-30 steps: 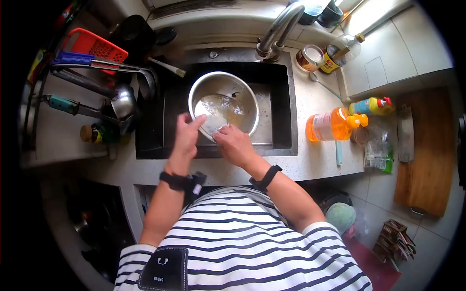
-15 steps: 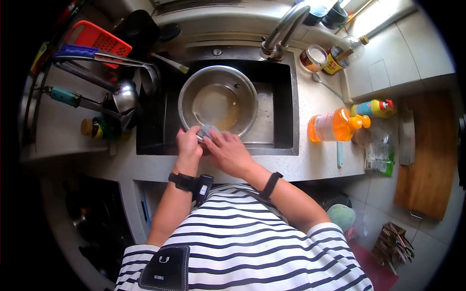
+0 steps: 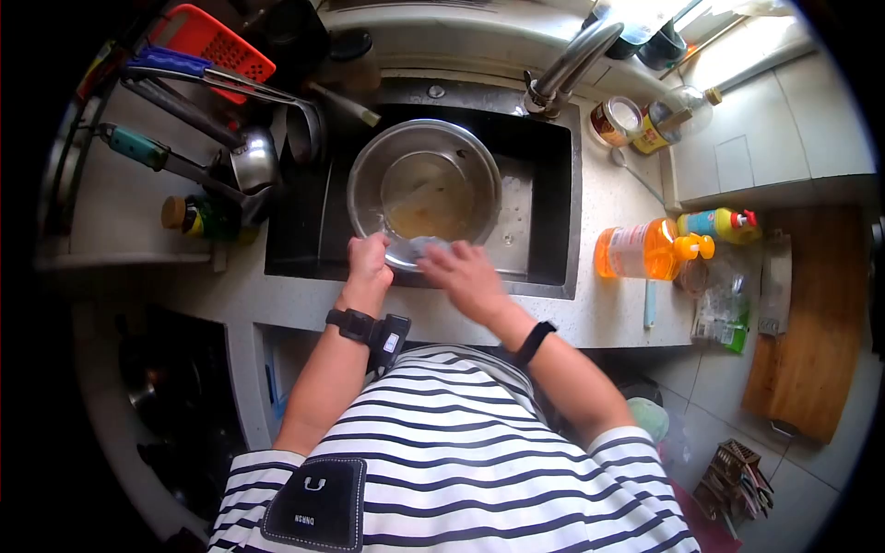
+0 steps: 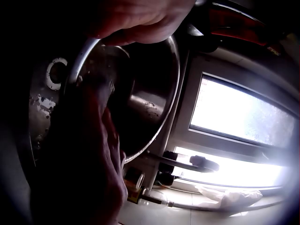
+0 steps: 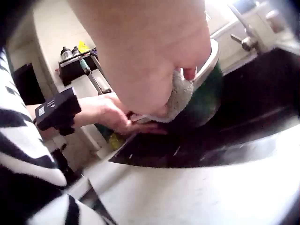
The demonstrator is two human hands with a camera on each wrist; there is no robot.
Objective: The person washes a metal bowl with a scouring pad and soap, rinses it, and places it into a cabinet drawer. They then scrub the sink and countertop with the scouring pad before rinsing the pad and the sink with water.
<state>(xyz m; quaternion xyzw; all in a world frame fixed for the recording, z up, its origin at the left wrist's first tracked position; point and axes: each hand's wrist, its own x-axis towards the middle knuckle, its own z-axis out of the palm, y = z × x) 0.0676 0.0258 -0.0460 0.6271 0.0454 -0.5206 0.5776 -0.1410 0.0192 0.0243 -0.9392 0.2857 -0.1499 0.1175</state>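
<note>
A round stainless steel basin (image 3: 365,180) with cloudy, yellowish water in its bottom stands in the dark sink (image 3: 546,198). My left hand (image 3: 369,262) grips the basin's near rim, a little left of its middle. At the same rim, just to the right, my right hand (image 3: 474,282) presses a grey scrubbing pad (image 3: 430,246) against the metal. In the right wrist view the wet, foamy pad (image 5: 180,101) is folded over the rim under the fingers. Seen from the left wrist, the right hand (image 4: 101,150) reaches over the basin's edge.
Behind the sink rises the faucet (image 3: 560,74). On the right counter are an orange bottle (image 3: 641,251), a yellow bottle (image 3: 712,224), a jar (image 3: 616,122) and a spoon (image 3: 638,175). Ladles (image 3: 255,158) and a red basket (image 3: 214,48) hang at the left.
Both hands went from inside the basin's near side to its rim. The left hand now grips the rim, and the right hand with the pad has moved right along it.
</note>
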